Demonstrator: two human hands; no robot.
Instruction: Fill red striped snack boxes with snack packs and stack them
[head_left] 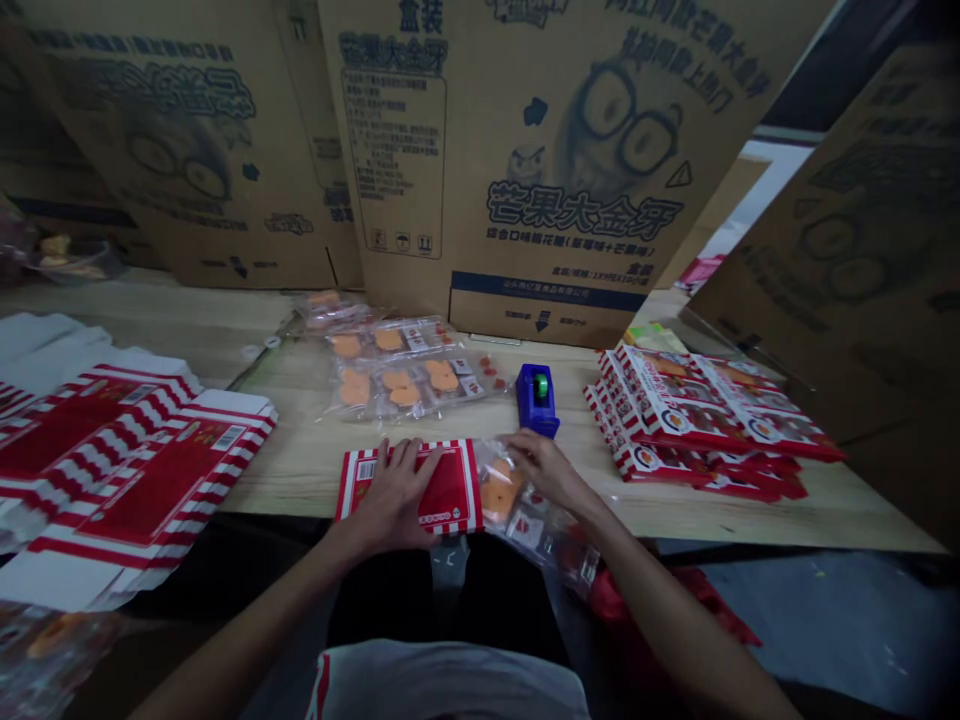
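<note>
Carton (459, 482) | left hand (397, 500) atop | clear packets (527, 527): orange pieces (501, 490) inside

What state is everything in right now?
Red box: lying, barcode face up
Left hand: laid over red box
Near packet: at red box's right end; inserted or not, unclear
Right hand: pinching near packet
Tape dispenser: upright, untouched
Loose packets: overlapping
Left boxes: piled, overlapping
Right boxes: stacked
Cartons: standing

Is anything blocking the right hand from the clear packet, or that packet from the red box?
Nothing visible: the right hand is on the clear packet, which lies right at the right end of the red box.
</note>
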